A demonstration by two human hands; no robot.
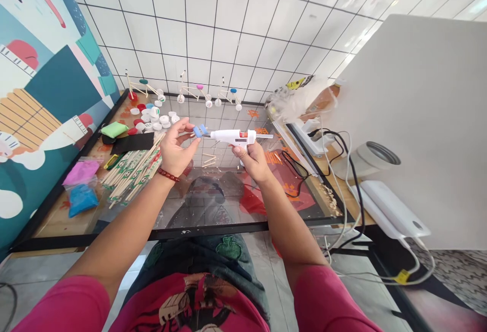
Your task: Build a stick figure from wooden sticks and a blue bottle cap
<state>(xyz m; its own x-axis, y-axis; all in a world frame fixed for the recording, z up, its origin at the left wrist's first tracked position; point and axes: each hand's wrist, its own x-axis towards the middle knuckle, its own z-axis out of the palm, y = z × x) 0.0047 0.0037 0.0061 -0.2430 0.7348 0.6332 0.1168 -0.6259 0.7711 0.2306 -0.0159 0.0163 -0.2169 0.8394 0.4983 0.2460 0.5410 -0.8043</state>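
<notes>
My left hand pinches a small blue piece between thumb and fingers. My right hand is wrapped round the handle of a white glue gun, whose nozzle points left and touches or nearly touches the blue piece. A clear glue stick sticks out of the gun's rear. Below the gun, a few short wooden sticks lie on the glass table. Left of my left hand are long wooden sticks in green-printed wrappers.
Bottle caps lie at the back left, near stick-and-cap models along the rear edge. Pink and blue bags sit at the left. A power strip, cables and a white cylinder are at the right.
</notes>
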